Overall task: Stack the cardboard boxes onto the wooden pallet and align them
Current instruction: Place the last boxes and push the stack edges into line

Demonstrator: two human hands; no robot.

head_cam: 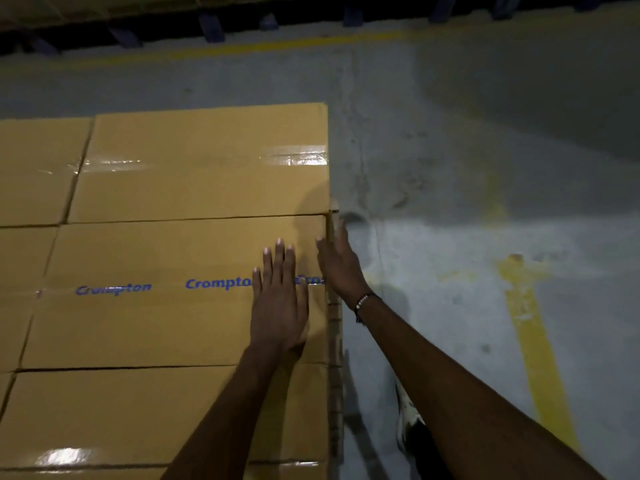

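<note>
Our left hand [277,299] lies flat, fingers straight, on the box [156,292] at center frame; our right hand [337,261], open, touches its right edge.

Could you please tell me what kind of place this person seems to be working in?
Probably a warehouse or loading area: tan, tape-sealed cardboard boxes packed edge to edge in a stack, a bare grey concrete floor with painted yellow lines, and dark blue rack-like frames at the back.
</note>
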